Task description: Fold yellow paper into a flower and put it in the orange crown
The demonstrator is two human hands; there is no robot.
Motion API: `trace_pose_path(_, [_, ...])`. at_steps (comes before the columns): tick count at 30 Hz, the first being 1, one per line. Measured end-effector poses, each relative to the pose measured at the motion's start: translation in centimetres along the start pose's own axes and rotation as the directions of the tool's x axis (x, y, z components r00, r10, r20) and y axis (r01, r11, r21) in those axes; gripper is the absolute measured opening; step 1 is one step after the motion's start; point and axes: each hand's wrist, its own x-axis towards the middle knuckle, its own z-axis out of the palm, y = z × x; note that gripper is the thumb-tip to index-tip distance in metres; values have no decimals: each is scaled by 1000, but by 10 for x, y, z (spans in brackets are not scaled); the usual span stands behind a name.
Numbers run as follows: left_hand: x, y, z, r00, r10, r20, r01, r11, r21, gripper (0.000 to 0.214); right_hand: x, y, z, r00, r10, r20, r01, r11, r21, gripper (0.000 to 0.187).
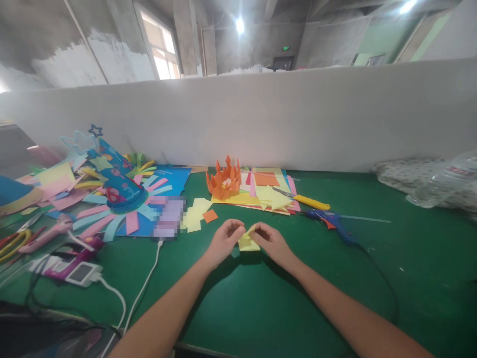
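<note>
A small piece of yellow paper (249, 243) is held between both my hands above the green tabletop. My left hand (225, 241) pinches its left upper edge. On the other side, my right hand (273, 242) grips the right upper part, where the paper looks folded over. Just beyond the hands stands an orange folded-paper crown (224, 182). A small orange paper square (210, 216) and several pale yellow paper pieces (196, 214) lie to the left of it.
A yellow-handled utility knife (311, 202) and blue glue gun (335, 223) lie right. A blue party hat (121, 181) with paper strips stands left, near a pink glue gun (52, 233) and white power strip (80, 272). A plastic bottle (443, 181) lies far right. A white partition (298, 119) stands behind.
</note>
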Motion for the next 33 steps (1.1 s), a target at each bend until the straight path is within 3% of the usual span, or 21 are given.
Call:
trace_pose_path(7, [2, -3, 0, 999, 30, 43, -28, 998, -58, 37, 1, 2, -2, 994, -11, -111, 9, 1000, -12, 24])
trace_pose_path(15, [6, -8, 1, 993, 42, -112, -49, 997, -61, 26, 2, 8, -3, 969, -57, -239, 55, 998, -16, 29])
trace_pose_path(22, [8, -10, -2, 982, 81, -168, -73, 996, 53, 4, 0, 5, -7, 983, -121, -140, 113, 991, -65, 6])
trace_pose_path(29, [9, -10, 0, 981, 45, -190, -41, 999, 25, 19, -3, 7, -11, 981, -190, 23, 191, 957, -219, 20])
trace_pose_path(33, [9, -9, 3, 985, 2, -171, -7, 1000, -27, 27, -3, 6, -15, 987, -159, 22, 158, 946, -282, 19])
